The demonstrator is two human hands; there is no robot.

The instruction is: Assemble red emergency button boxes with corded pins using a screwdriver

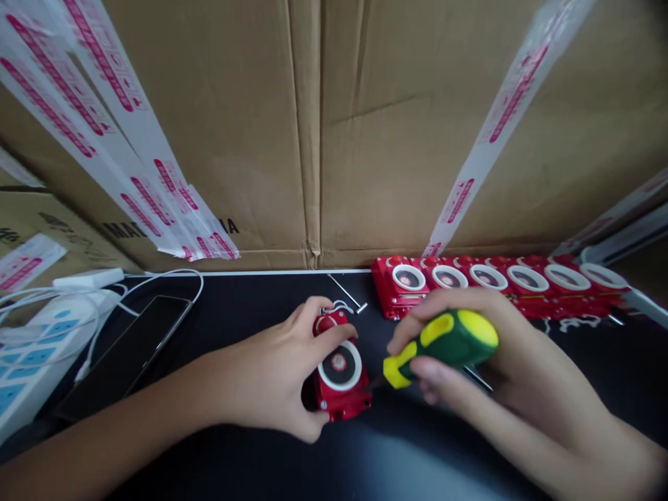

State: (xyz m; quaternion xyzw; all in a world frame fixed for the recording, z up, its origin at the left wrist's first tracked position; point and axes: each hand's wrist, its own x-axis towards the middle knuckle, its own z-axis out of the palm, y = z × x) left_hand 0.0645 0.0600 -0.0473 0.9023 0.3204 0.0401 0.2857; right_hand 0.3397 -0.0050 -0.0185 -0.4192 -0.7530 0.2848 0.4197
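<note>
I am facing a large cardboard box [234, 83] that is filling the top half of the frame, with strips of pink-printed tape [490, 132] running diagonally over it at upper left and upper right. A black tabletop [250, 459] is spreading across the lower half.

My right hand [522, 369] is coming in from lower right, its fingers and thumb wrapping around the handle of a screwdriver. My left hand [287, 362] is entering from lower left, its thumb and fingers gripping a red device by its edges.

At right, a row of red devices [488, 277] is standing along the foot of the box, white rings facing up. At far left, a white power strip [57, 341] is lying beside a dark phone [140, 341].

The green and yellow screwdriver [449, 341] is pointing left, right of centre. The red device [339, 367] is resting just below the frame's centre, its ringed face showing. The driver's tip is blurring near its lower right corner, so I am not certain whether they are touching.

Above the device, a thin T-ended metal rod [362, 307] is lying on the tabletop.
</note>
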